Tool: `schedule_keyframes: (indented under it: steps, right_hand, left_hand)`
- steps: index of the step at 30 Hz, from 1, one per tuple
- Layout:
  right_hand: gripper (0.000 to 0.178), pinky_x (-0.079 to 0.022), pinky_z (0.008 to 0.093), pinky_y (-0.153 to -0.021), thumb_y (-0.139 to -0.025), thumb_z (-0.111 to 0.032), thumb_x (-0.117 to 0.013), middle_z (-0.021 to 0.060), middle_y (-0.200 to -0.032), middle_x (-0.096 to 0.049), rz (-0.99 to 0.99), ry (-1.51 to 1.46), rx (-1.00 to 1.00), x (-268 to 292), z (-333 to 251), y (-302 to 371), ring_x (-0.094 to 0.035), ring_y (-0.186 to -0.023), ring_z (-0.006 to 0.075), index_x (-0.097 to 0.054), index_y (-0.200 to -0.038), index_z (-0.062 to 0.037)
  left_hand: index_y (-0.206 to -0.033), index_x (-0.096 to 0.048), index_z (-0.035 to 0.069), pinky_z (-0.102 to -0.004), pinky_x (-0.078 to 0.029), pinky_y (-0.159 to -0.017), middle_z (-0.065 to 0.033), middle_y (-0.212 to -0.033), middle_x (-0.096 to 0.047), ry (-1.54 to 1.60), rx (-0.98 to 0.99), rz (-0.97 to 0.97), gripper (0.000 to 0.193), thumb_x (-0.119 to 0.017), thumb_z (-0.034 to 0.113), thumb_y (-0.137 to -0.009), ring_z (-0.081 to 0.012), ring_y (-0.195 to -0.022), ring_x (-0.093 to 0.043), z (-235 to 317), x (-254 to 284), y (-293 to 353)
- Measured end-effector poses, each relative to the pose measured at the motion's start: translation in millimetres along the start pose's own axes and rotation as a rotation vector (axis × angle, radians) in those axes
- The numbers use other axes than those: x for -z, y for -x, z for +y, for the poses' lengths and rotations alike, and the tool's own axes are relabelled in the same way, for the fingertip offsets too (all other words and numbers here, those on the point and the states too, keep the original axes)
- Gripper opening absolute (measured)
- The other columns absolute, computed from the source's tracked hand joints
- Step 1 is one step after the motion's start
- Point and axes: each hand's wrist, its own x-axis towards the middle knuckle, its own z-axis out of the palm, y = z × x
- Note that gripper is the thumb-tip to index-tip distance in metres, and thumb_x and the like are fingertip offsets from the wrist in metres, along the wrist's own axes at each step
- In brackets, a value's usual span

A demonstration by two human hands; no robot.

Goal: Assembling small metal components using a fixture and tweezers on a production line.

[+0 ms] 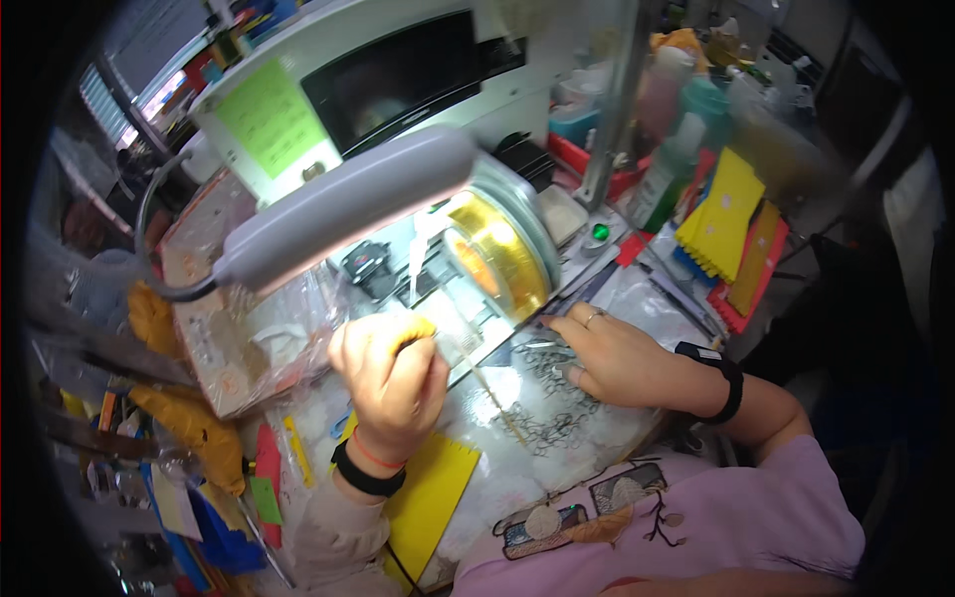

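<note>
My left hand (393, 380) is raised under the lamp, its fingers curled into a fist. A bit of yellow shows at the top of the fist; what the fingers hold is hidden. Beside it, a thin tan stick (489, 389) slants down to the right, and I cannot tell whether the hand touches it. My right hand (622, 360) rests palm down, thumb and forefinger apart, over the edge of a loose pile of thin dark rings (552, 426). A shiny metal piece (542, 346) lies by its fingertips.
A grey lamp (348, 204) hangs low over the bench beside a large yellow reel (502, 254). A plastic-covered box (234, 338) stands left. Yellow sheets (433, 497) lie near my left forearm. A green bottle (665, 174) and yellow pads (724, 219) stand at the right.
</note>
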Motion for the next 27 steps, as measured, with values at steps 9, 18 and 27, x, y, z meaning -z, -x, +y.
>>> schedule_keyframes:
  steps: [9, 18, 27]
  right_hand:
    - [0.059, -0.037, 0.0394, -0.101, -0.077, -0.010, -0.068, 0.0174, -0.116, -0.050, 1.420, 0.010, -0.053, 84, 118, -56, -0.047, -0.113, 0.0327, -0.044, -0.130, 0.0003]
    - [0.038, -0.039, 0.0360, -0.096, -0.083, -0.027, -0.067, 0.0115, -0.117, -0.053, 1.382, -0.109, 0.033, 102, 131, -73, -0.050, -0.104, 0.0260, -0.065, -0.114, -0.0044]
    - [0.035, -0.049, 0.0354, -0.063, -0.094, -0.038, -0.051, 0.0066, -0.089, -0.061, 0.700, -0.313, 0.847, 29, -30, -47, -0.061, -0.077, 0.0259, -0.059, -0.084, -0.0055]
  left_hand:
    - [-0.077, -0.058, 0.003, -0.0413, -0.040, -0.081, -0.0080, -0.092, -0.064, -0.039, -0.149, -0.112, 0.017, -0.067, 0.002, -0.063, -0.0269, -0.086, -0.057, 11, 0, 0]
    - [-0.074, -0.058, 0.006, -0.0391, -0.042, -0.082, -0.0061, -0.093, -0.064, -0.031, -0.154, -0.140, 0.012, -0.065, 0.003, -0.066, -0.0239, -0.087, -0.058, 9, -7, -1]
    - [-0.084, -0.067, 0.009, -0.0378, -0.038, -0.081, -0.0032, -0.091, -0.058, -0.074, -0.067, 0.008, 0.021, -0.072, 0.007, -0.064, -0.0217, -0.083, -0.055, 14, -3, 14]
